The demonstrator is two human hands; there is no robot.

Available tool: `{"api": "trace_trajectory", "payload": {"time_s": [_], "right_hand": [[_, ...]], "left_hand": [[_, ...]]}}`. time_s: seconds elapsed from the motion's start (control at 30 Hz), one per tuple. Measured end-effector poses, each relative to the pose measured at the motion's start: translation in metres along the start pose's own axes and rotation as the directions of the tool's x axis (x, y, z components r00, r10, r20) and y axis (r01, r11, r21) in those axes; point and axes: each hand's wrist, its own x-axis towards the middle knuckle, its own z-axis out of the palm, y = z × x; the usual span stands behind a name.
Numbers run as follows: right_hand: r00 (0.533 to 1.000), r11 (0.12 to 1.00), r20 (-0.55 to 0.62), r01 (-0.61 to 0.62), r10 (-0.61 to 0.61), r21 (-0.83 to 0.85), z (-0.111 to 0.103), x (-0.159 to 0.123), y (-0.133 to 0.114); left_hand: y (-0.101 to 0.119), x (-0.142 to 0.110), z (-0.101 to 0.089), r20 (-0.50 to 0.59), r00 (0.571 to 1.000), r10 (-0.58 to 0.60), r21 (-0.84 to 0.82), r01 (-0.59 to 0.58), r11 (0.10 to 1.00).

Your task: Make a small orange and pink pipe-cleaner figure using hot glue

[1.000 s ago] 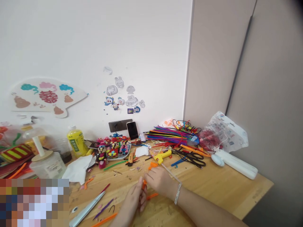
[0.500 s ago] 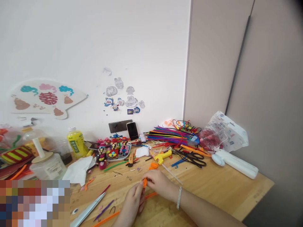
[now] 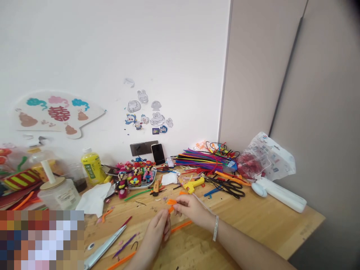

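Over the front of the wooden table, my left hand (image 3: 159,225) pinches the lower end of a bent orange pipe cleaner (image 3: 172,202). The fingers of my right hand (image 3: 191,210) are closed on its upper part, close beside the left fingertips. Part of the orange piece is hidden by my fingers. Beneath the hands a long orange pipe cleaner (image 3: 181,226) lies on the tabletop. Just beyond my right hand is a yellow glue gun (image 3: 194,184), with black-handled scissors (image 3: 232,187) to its right.
A large pair of scissors (image 3: 108,245) lies front left, near purple scraps (image 3: 125,245). Small dolls (image 3: 137,176) stand on a tray behind. A bundle of coloured pipe cleaners (image 3: 199,160), a phone (image 3: 158,154), a yellow bottle (image 3: 92,167) and a glass jar (image 3: 60,197) line the back.
My right hand has shifted slightly up and to the right. More of the orange pipe cleaner now shows above the fingertips. The view has moved a little.
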Motion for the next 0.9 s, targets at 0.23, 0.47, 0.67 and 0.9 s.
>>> {"api": "trace_trajectory", "payload": {"time_s": [0.23,0.47,0.67,0.9], "right_hand": [[0.995,0.98,0.089,-0.06,0.044,0.191,-0.002,0.002,0.009],[0.996,0.998,0.067,-0.057,0.058,-0.017,-0.002,-0.001,0.004],[0.996,0.997,0.051,-0.074,0.075,-0.018,-0.002,-0.001,0.004],[0.999,0.987,0.035,-0.045,0.04,0.157,-0.003,0.002,0.012]], "left_hand": [[0.002,0.002,-0.002,0.013,0.999,0.046,-0.042,-0.045,0.998],[0.007,-0.006,-0.003,-0.037,0.997,0.072,-0.021,-0.073,0.997],[0.003,-0.002,-0.004,0.028,0.997,0.076,0.051,-0.077,0.996],[0.002,0.0,-0.004,0.086,0.993,0.083,0.027,-0.086,0.996]]}}
